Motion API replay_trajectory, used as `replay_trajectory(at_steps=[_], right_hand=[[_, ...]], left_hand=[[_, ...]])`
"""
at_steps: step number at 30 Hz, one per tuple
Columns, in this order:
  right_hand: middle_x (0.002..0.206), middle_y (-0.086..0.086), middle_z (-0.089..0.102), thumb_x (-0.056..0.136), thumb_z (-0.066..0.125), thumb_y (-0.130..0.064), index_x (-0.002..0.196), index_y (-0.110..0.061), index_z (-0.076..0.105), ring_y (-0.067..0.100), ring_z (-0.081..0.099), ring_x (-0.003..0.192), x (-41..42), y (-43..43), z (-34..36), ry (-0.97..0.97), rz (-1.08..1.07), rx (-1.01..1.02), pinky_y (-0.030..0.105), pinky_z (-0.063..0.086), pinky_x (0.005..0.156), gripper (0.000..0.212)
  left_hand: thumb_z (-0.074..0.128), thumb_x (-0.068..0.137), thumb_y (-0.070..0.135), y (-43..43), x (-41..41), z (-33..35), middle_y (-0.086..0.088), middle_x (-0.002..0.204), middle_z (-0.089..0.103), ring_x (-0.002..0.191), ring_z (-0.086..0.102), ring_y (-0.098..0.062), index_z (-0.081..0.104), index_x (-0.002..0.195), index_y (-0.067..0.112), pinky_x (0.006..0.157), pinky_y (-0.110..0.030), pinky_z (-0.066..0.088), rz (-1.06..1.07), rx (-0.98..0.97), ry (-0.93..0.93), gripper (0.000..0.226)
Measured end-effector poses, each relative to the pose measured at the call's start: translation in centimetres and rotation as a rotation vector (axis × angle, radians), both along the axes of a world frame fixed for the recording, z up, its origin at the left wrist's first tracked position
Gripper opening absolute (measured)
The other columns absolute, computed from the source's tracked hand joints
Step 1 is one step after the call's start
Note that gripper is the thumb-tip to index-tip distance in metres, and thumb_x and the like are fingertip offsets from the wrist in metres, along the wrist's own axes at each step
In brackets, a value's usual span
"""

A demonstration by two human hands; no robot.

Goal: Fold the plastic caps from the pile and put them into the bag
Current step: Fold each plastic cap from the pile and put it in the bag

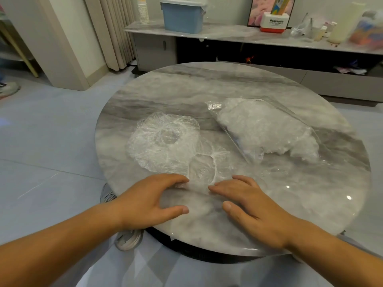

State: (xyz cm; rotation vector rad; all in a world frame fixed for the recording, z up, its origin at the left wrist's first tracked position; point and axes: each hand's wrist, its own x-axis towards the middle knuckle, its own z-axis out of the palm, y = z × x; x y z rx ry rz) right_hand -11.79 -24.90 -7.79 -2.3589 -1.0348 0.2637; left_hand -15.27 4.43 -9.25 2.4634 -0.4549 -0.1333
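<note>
Rightward, the bag (pixel 216 109) holds bunched caps (pixel 269 131); left hand (pixel 149 196) and right hand (pixel 250 206) press a cap (pixel 204 169), fingers spread

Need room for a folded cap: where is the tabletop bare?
Bare: the far strip of the table beyond the pile and bag, and the near-right edge beside the right hand. Crowded: the middle, from pile to bag.

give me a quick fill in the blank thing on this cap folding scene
1. The marble table has a ____ top.
2. The pile of caps lies to the ____ of the bag.
3. The red-and-white box on the shelf reads ____.
4. The left hand and right hand touch one spread cap lying flat on the ____.

Missing words: round; left; Panasonic; table
</note>
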Motion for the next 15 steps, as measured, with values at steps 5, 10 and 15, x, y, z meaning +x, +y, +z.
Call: replay_trajectory(at_steps=[5,10,15], right_hand=[[0.124,-0.025,0.065,0.1,0.032,-0.048,0.133,-0.032,0.064,-0.01,0.051,0.123,0.2,1.2,0.4,0.015,-0.055,0.108,0.028,0.015,0.12,0.049],[0.129,-0.03,0.058,0.098,0.035,-0.048,0.139,-0.034,0.058,-0.015,0.044,0.119,1.1,2.4,1.1,0.023,-0.089,0.011,0.009,0.025,0.106,0.049],[0.145,-0.011,0.053,0.103,0.037,-0.044,0.149,-0.025,0.047,0.007,0.044,0.127,3.6,3.8,0.5,-0.011,-0.069,-0.11,0.026,0.035,0.111,0.051]], left_hand=[[0.079,0.075,0.056,-1.6,0.9,0.6,0.023,0.1,0.068,0.1,0.064,0.002,0.058,0.116,0.041,0.09,-0.02,0.051,0.17,-0.19,0.037,0.048],[0.079,0.082,0.041,-2.8,2.1,0.7,0.016,0.079,0.069,0.072,0.064,-0.003,0.069,0.088,0.032,0.068,-0.015,0.051,0.385,-0.281,0.05,0.015],[0.078,0.081,0.049,-3.1,3.5,0.8,0.01,0.08,0.066,0.07,0.061,-0.001,0.066,0.088,0.03,0.068,-0.018,0.049,0.493,-0.229,0.048,0.023]])
